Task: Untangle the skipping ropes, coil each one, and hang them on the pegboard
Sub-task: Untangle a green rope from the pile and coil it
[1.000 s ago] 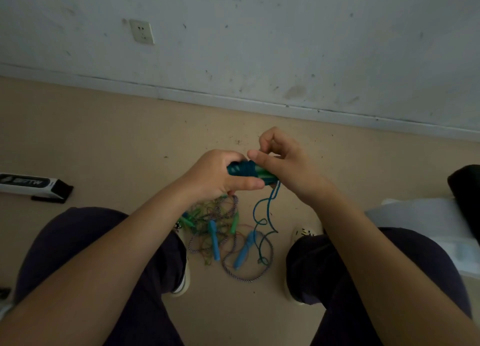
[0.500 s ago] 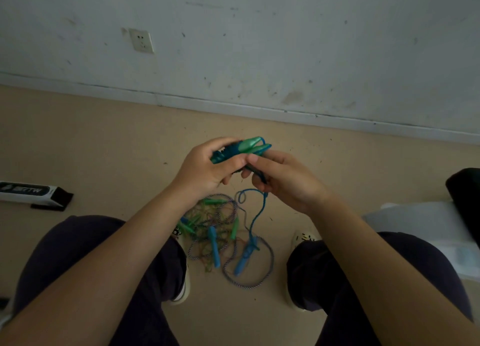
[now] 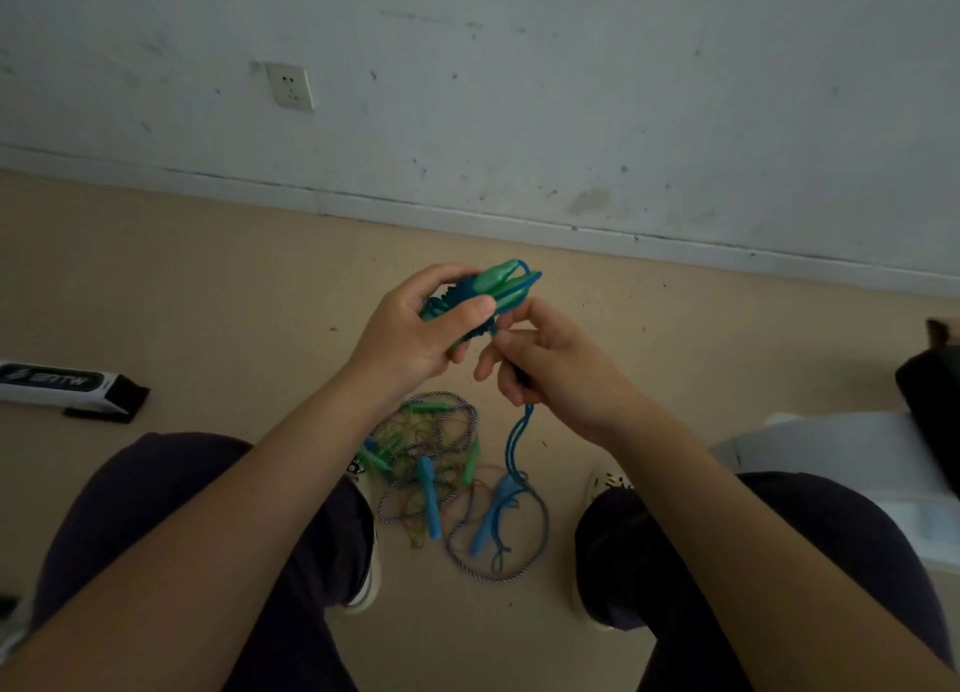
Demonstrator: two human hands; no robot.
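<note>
Here, left hand: the left hand (image 3: 415,338) is raised over the floor, its grip clamped round a bundle of green handles (image 3: 501,283), thumb across the front and fingers curled behind.
Green handles: their tapered ends stick out up and to the right past the thumb, lying side by side; blue cord is wound round the part inside the fist.
Right hand: the right hand (image 3: 558,366) sits just beside and slightly below the left, its grip pinched on the blue rope (image 3: 519,434) where it leaves the bundle, fingertips close to the left hand's fingers.
Blue rope: from the right hand it hangs straight down as a doubled strand and reaches the pile on the floor.
Tangle on floor: the tangled ropes (image 3: 431,462) lie on the tan floor (image 3: 208,301) between the person's two knees, a mess of thin green and orange cord, a striped braided rope looping round the outside, green handles at the top and left, and two blue handles (image 3: 431,504) lying lengthwise near the middle.
Legs: dark trousers fill the lower left and lower right corners, with a white shoe (image 3: 363,587) showing beside the pile.
Surroundings: a scuffed white wall (image 3: 571,93) with a socket (image 3: 290,87) runs behind; a long black-and-white box (image 3: 67,387) lies on the floor at far left; a white object (image 3: 831,457) and something dark sit at the right edge.
Pegboard: cannot tell where it is.
</note>
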